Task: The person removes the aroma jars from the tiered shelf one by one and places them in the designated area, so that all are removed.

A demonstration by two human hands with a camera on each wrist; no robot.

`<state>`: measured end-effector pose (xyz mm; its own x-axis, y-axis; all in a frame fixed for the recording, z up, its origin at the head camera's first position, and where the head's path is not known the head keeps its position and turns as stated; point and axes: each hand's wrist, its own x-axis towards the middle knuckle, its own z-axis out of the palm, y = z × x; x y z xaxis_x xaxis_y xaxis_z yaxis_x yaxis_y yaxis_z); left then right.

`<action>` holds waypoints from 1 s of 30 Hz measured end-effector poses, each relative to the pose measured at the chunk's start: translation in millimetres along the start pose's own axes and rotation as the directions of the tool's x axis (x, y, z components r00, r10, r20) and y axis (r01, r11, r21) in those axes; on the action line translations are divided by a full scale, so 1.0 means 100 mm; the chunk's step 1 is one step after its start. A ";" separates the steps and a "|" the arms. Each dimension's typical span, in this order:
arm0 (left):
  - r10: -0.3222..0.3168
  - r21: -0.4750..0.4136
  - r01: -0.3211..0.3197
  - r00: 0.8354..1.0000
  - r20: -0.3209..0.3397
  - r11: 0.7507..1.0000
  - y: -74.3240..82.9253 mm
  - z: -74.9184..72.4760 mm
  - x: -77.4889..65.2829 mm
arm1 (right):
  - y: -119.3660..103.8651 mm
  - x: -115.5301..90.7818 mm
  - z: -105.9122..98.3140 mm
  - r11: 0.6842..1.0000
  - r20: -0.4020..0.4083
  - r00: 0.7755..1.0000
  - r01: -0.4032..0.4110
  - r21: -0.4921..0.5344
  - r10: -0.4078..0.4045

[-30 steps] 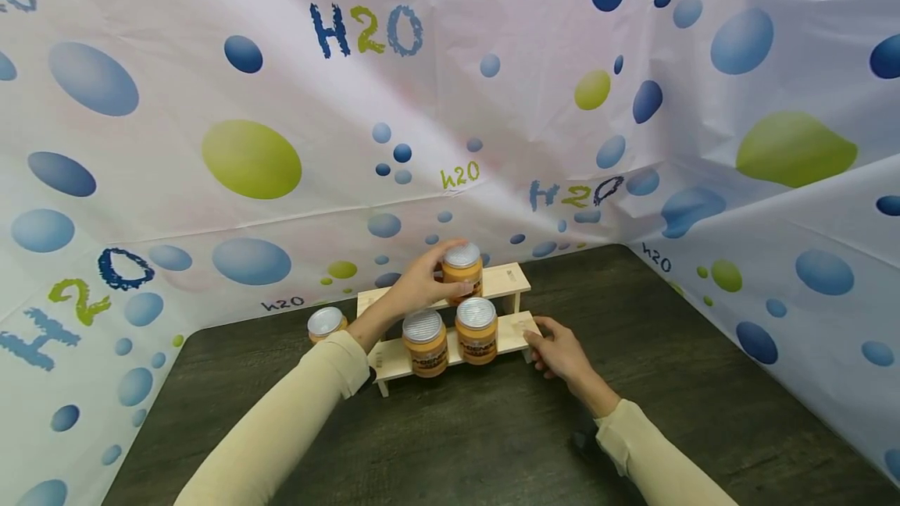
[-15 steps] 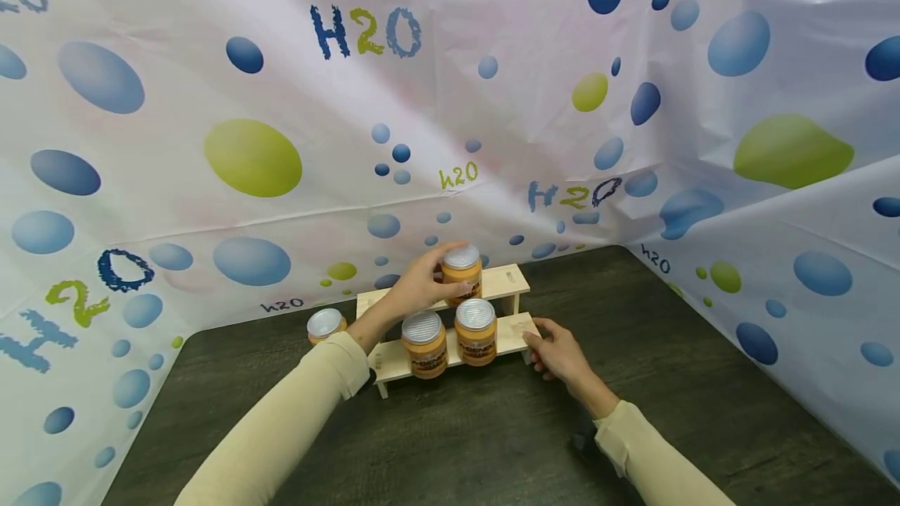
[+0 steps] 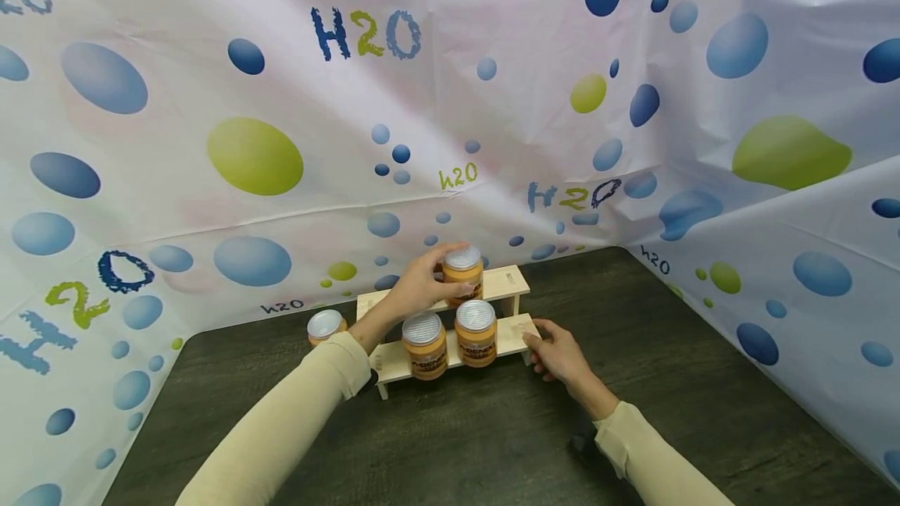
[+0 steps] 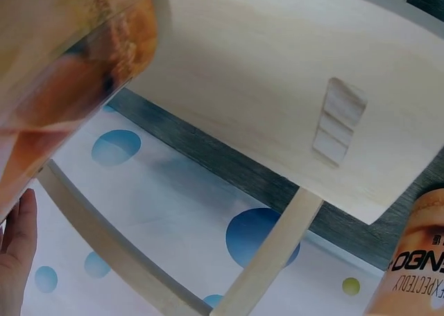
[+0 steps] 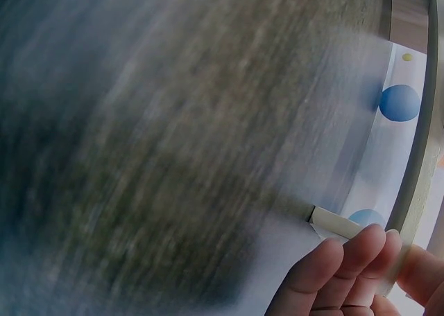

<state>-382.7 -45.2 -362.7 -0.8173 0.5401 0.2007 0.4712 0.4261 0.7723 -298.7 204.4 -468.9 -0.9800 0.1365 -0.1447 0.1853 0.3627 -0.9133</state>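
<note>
My left hand (image 3: 419,284) grips an orange jar with a silver lid (image 3: 462,262) at the upper tier of a two-step wooden rack (image 3: 508,281). Whether that jar's base touches the board cannot be told. Two similar jars, one left (image 3: 426,351) and one right (image 3: 476,336), stand upright on the lower step. My right hand (image 3: 560,354) pinches the right end of this lower step. The right wrist view shows its fingers (image 5: 361,260) against the board's edge (image 5: 416,163). Close up in the left wrist view are the held jar (image 4: 76,87) and a pale board (image 4: 263,73).
Another orange jar (image 3: 326,325) stands left of the rack, partly hidden by the left arm. The dark wooden table (image 3: 450,443) extends in front. A white sheet printed with bubbles (image 3: 492,115) hangs behind and along the right side.
</note>
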 end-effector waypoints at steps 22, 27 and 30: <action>0.037 -0.001 -0.037 0.997 -0.061 0.999 0.11 -0.23 -0.05 | -0.02 0.01 0.04 1.000 -0.004 1.000 0.007 0.012 -0.007; 0.047 0.001 -0.047 0.997 -0.067 0.999 0.12 -0.26 -0.05 | -0.02 0.00 0.04 1.000 -0.001 1.000 0.007 0.009 -0.007; 0.056 0.005 -0.056 0.996 -0.075 0.998 0.12 -0.29 -0.05 | -0.01 0.01 0.04 1.000 0.000 1.000 0.002 0.009 -0.002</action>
<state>-382.3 -63.9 -337.5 -0.8122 0.5069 0.2888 0.5180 0.3991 0.7565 -300.0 200.0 -469.4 -0.9804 0.1355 -0.1432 0.1830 0.3543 -0.9171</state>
